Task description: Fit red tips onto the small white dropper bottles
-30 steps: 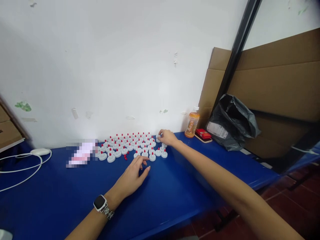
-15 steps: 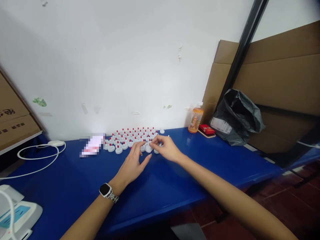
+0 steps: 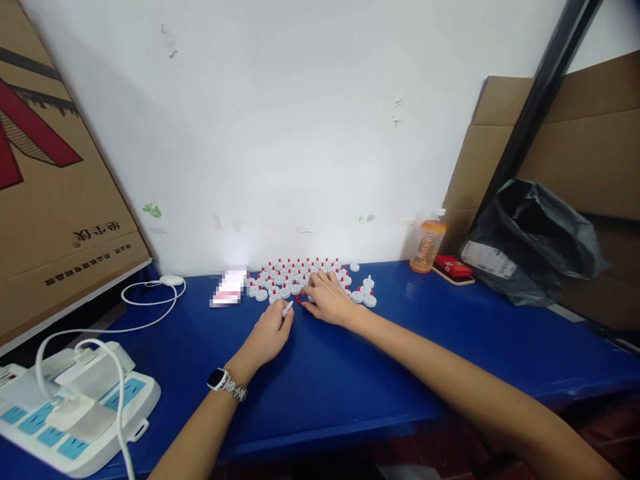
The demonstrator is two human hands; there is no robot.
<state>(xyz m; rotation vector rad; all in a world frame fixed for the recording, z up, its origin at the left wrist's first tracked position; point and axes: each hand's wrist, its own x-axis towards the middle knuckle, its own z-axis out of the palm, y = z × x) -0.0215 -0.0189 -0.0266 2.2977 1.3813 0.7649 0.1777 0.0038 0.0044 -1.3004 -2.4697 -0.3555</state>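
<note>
Several white caps with red tips (image 3: 300, 272) stand in rows on the blue table (image 3: 350, 373) near the wall. My left hand (image 3: 269, 333), with a watch on its wrist, pinches one white cap (image 3: 288, 307) between its fingertips at the front of the rows. My right hand (image 3: 327, 300) lies flat on the table at the front edge of the caps, fingers spread, next to a small loose red piece (image 3: 299, 300). A few caps (image 3: 367, 297) sit apart to the right of that hand.
A white power strip (image 3: 75, 407) with a plug and white cable (image 3: 145, 297) lies at the left front. A cardboard box (image 3: 45, 180) leans at the left. An orange bottle (image 3: 427, 247), a red packet (image 3: 453, 267), a black bag (image 3: 530, 240) and cardboard sheets stand at the right.
The view has swung left and down, bringing in the power strip and box. My right hand drew back from the far caps to the front row. My left hand took up one cap.
</note>
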